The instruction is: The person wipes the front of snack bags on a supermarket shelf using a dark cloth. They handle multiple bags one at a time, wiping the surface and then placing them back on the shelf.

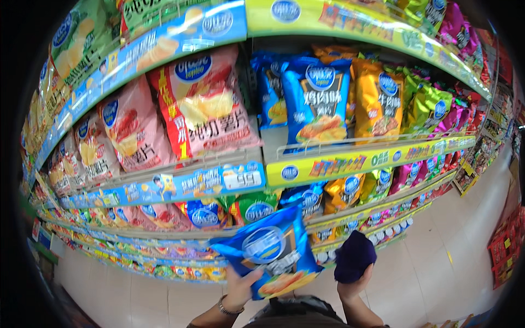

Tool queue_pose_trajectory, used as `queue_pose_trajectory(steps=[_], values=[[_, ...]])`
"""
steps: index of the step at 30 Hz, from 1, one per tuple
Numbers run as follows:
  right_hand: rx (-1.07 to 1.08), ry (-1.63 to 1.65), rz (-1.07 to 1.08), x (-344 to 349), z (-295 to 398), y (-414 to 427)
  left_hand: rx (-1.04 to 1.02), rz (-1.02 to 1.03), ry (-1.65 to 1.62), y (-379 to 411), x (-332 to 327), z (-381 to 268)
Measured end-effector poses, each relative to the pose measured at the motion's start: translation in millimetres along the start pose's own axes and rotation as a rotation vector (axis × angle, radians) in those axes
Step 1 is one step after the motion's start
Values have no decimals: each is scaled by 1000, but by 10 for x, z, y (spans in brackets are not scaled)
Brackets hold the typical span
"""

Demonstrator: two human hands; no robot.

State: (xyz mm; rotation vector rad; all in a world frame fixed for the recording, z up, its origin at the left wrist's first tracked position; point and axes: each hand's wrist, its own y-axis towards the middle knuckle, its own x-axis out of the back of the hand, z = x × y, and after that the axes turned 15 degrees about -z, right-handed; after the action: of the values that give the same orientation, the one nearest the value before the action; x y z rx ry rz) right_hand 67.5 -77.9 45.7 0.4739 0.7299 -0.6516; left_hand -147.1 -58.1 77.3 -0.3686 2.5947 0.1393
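A blue bag of potato chips [272, 254] is in my left hand [242, 285], gripped at its lower left side, with the thumb over its front. A bracelet or watch circles that wrist. My right hand [357, 283] holds a dark purple cloth [354, 257], which hides most of its fingers. Ahead on the shelf stand a similar blue chip bag [318, 102], an orange chip bag [378, 100] and a large pink chip bag [205, 102].
Shelf edges with a blue label strip [164, 184] and a yellow label strip [369, 162] cross in front of me. Thin wire guards line them. Lower shelves hold more snack bags. Tiled floor [410, 270] lies below, and red packages [506, 246] stand at the far right.
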Motion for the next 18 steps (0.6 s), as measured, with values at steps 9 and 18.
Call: queue_pose_trajectory(steps=[9, 18], values=[[857, -1272, 1014, -442, -221, -212, -103, 291, 467, -81, 106, 668], [692, -981, 474, -506, -455, 150, 199, 174, 299, -32, 36, 475]])
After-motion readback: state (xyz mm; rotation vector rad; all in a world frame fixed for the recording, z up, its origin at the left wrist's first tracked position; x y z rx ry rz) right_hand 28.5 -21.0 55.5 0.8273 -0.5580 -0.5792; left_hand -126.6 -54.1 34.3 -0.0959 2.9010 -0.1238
